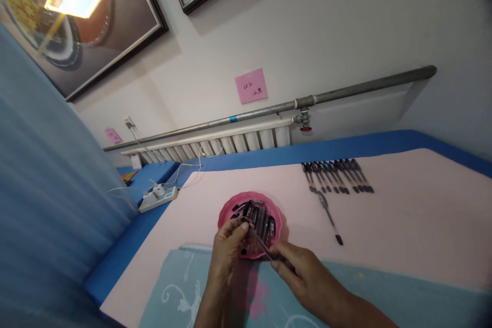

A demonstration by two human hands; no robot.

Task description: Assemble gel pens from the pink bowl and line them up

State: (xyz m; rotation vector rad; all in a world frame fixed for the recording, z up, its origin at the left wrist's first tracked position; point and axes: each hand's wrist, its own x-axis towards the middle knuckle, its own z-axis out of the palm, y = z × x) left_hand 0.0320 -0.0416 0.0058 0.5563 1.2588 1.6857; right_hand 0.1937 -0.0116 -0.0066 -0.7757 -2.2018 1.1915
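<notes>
In front of me both hands hold one slim dark pen (260,242) slantwise above a pink scalloped bowl. My left hand (226,246) pinches its upper end between thumb and fingers. The lower end sits in the closed fingers of my right hand (302,271). Beneath them, the pink bowl (221,211) holds several black and clear pen parts, some hidden by my left hand. A row of black-ended pens (338,177) lies side by side at the right. One more pen (329,216) lies apart, slanting toward me below the row.
Pink sheeting (403,215) covers the blue bed-like surface, with a light blue patterned cloth (177,277) nearest me. At left are a power strip (158,199) with cords and a blue curtain (46,174). A radiator (246,141) and pipe (369,85) run along the wall.
</notes>
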